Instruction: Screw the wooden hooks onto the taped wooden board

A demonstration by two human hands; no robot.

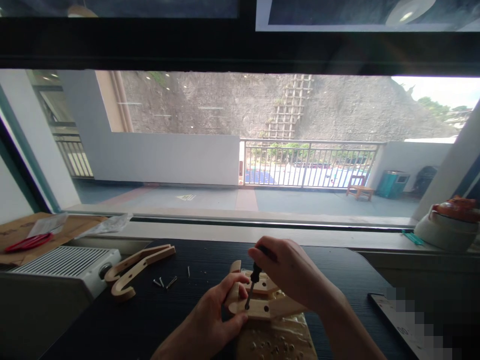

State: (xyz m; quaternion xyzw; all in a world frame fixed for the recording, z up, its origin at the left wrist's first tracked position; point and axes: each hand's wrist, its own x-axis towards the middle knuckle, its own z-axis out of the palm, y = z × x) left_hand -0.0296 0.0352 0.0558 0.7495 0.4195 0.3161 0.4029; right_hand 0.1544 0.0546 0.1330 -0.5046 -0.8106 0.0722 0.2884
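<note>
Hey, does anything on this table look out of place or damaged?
Nothing looks plainly damaged. The one untidy spot is the loose screws on the dark table, beyond the left hand: they lie scattered at different angles rather than gathered together.

1 head-worn camera looks forward and down, close above the dark table (345, 270).

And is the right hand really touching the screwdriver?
Touching. The head view shows it plainly: the fingers of the right hand are curled around the top of the screwdriver's black handle, with no gap between them.
</note>
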